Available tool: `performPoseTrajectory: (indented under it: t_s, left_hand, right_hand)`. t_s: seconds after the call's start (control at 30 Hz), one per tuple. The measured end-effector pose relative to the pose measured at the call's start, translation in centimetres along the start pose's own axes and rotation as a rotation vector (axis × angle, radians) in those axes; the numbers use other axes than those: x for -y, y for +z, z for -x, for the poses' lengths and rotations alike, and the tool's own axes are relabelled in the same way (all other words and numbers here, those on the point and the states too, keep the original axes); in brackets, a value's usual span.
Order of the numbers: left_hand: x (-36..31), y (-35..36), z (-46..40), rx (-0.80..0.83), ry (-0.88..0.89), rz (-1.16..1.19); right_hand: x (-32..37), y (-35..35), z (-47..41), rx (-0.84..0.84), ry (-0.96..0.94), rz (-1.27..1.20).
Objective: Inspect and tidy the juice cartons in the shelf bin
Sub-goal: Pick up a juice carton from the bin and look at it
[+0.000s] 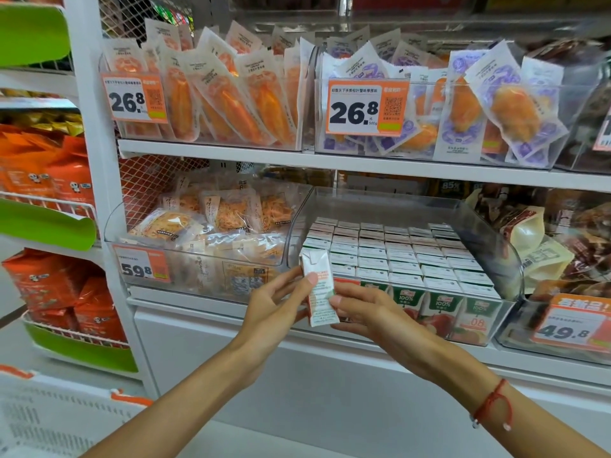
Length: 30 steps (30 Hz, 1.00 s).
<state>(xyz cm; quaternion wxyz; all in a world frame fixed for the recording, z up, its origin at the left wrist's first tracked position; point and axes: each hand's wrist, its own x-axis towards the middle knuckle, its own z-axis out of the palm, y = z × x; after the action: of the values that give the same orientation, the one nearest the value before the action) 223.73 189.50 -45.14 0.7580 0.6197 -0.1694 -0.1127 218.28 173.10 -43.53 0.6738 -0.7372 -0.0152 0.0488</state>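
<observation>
1. A single juice carton is held upright, leaning slightly, in front of the near left corner of the clear shelf bin, outside it.
2. The left hand grasps the carton from its 9 o'clock side, thumb laid across the printed face.
3. The right hand grips the carton's lower part from 3 o'clock, thumb tip on the face, the other fingers behind it. A red string bracelet circles that wrist.
4. Inside the bin, the packed cartons stand upright in tight rows, white tops showing; the front row's green and red faces show through the clear front wall.
5. At 9 o'clock from the bin, a second clear bin holds bagged shredded snacks, with an orange price tag reading 59.8 on its front.
6. At 3 o'clock, a bin of dark and cream pouches carries a tag reading 49.8.
7. At 12 o'clock, the upper shelf bears bins of orange and purple packets, each tagged 26.8.
8. The held carton and both hands hide the bin's near left corner.
</observation>
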Motion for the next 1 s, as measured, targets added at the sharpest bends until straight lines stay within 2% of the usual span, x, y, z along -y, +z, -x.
performPoseTrajectory:
  t_s: [0.1,0.17,0.27,0.33,0.5,0.63,0.77,1.0]
  left_hand:
    - [0.1,0.1,0.2,-0.012,0.053,-0.030]
    - [0.2,0.1,0.2,-0.064,0.081,-0.048]
    - [0.1,0.3,0.1,-0.092,0.057,-0.065]
    - [0.1,0.6,0.2,-0.072,0.031,-0.072]
    - [-0.4,0.1,0.1,-0.056,-0.029,-0.089]
    - [-1.1,-1.0,0.0,0.027,-0.080,-0.088]
    - [-1.5,-0.5,0.3,0.046,0.028,-0.151]
    - [-1.7,0.1,0.6,0.042,0.298,-0.303]
  right_hand:
    - [-0.1,0.5,0.2,-0.094,-0.068,0.110]
    - [-0.1,0.9,0.2,-0.227,-0.115,0.163]
    - [-0.2,0.9,0.2,-0.427,-0.171,0.278]
    - [-0.2,1.0,0.2,-0.466,-0.211,0.343]
    - [-0.3,1.2,0.5,-0.425,-0.214,0.468]
    - [0.5,0.8,0.6,-0.369,-0.261,0.328]
    - [1.1,0.8,0.5,-0.390,-0.342,0.202]
    - [1.1,0.0,0.5,-0.295,-0.506,0.239]
